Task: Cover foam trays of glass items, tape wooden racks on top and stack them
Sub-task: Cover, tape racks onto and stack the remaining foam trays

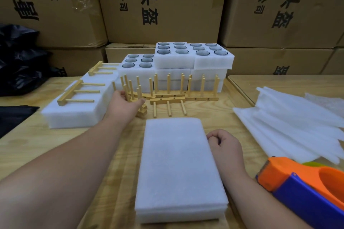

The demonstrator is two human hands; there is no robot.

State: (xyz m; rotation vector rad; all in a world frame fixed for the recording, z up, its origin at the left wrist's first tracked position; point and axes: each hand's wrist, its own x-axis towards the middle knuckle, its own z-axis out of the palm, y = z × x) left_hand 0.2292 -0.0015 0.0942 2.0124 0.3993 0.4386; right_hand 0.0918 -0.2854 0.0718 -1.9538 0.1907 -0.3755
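A covered white foam tray [178,169] lies on the table in front of me. My right hand [226,147] rests at its right edge, fingers curled and holding nothing. My left hand [126,104] reaches forward into a cluster of wooden peg racks [167,96], its fingers closing around one rack [138,98] at the left of the cluster. At the left, two covered trays [74,115] carry wooden racks [74,91] on top. Behind the racks stand stacked open foam trays of glass items [175,52].
An orange and blue tape dispenser [305,182] lies at the lower right. Loose white foam sheets [294,122] are piled at the right. Large cardboard boxes [163,5] wall the back. A black plastic bag [20,57] sits at the left.
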